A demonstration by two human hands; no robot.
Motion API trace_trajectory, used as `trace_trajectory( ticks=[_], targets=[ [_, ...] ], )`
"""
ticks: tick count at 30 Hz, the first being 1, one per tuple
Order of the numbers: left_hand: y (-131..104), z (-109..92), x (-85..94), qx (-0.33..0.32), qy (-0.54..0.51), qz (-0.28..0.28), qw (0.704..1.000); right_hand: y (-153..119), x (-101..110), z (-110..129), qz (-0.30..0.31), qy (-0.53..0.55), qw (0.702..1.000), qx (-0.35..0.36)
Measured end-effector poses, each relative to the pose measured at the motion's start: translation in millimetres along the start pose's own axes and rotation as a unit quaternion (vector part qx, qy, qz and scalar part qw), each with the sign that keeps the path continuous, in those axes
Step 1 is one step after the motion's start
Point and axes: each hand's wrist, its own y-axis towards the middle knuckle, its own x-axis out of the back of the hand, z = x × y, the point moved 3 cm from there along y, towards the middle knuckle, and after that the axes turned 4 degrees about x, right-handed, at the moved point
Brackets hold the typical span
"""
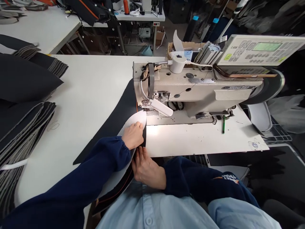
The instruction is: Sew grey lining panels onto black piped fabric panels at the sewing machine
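Observation:
A dark fabric panel (111, 117) lies on the white table and runs under the needle area of a sewing machine (197, 82). On top of it is a second piece with a pale grey backing (130, 120), its lower part hanging over the table's front edge. My left hand (133, 135) is closed, knuckles up, on the pale backing just in front of the presser foot. Closer to my body, my right hand (147, 168) grips the dark fabric's edge, with its fingertips partly hidden. An orange line (137, 107) shows on the fabric beside the needle area.
Stacks of dark fabric panels (26, 127) cover the table's left side. A white lamp (160, 107) hangs by the needle. The control panel (262, 49) and a phone (245, 75) sit atop the machine. A green pen-like tool (223, 124) is at right.

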Motion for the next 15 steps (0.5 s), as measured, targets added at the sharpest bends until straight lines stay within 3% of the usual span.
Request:
trace_trajectory(
  ticks=[6, 12, 15],
  targets=[
    [16.4, -0.2, 0.9, 0.0, -0.002, -0.021, 1.0, 3.7, -9.9, -16.5, 0.018, -0.017, 1.0, 0.004],
    [6.1, -1.5, 4.4, -0.033, -0.006, 0.042, 0.999, 12.8, -16.0, -38.2, 0.044, 0.017, 0.999, 0.009],
    [7.4, -2.7, 3.7, -0.034, -0.004, 0.037, 0.999, 16.3, -16.3, -44.9, 0.052, 0.035, 0.998, 0.005]
  ],
)
